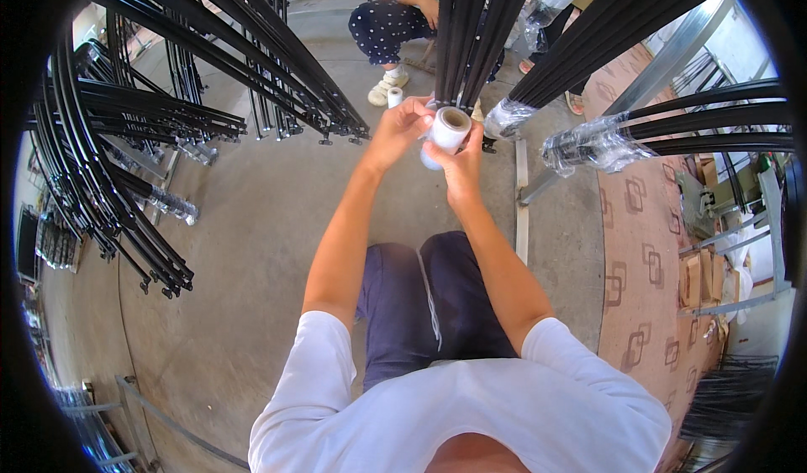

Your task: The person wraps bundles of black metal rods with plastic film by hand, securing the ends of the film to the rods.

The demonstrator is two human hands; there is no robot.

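A roll of clear stretch film [448,134] with a brown cardboard core is held in my right hand [461,167], thumb across its side. My left hand [405,127] is beside the roll, fingertips pinched together next to its upper left edge; a film end there is too small to make out for certain. Directly beyond both hands stands a bundle of black metal rods [465,44], its lower ends just behind the roll and partly hidden by it.
Film-wrapped black rods [597,49] slant down at the right, with another wrapped bundle [601,141] below. Many black rods [118,179] hang at the left. A person in dotted trousers [388,32] crouches ahead, near another small white roll [395,97]. A metal rail [522,204] runs along the floor.
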